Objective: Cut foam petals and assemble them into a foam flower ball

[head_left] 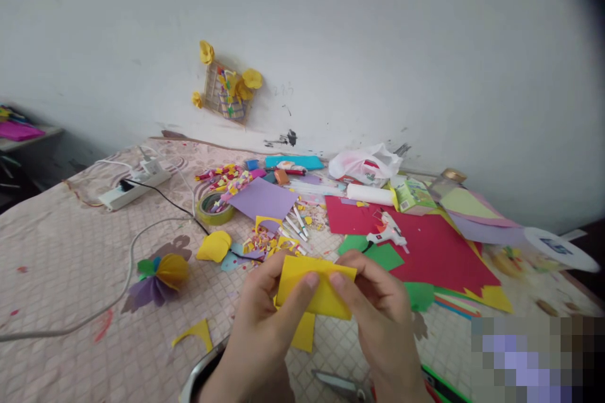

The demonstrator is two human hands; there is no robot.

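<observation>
Both my hands hold one folded piece of yellow paper (316, 289) above the table's front edge. My left hand (265, 321) pinches its left side, thumb on top of the fold. My right hand (378, 308) grips its right side with thumb and fingers closed on the paper. A lower flap of the yellow paper hangs below my left thumb. Scissors (340, 384) lie on the table just under my hands.
On the patterned tablecloth (70, 252) lie a white glue gun (388, 234) on a red sheet (425, 245), green pieces, a purple sheet (265, 198), a tape roll (215, 208), markers, paper scraps, a paper flower (158, 277), a power strip (132, 189) with cables. A yellow-flower craft hangs on the wall (229, 88).
</observation>
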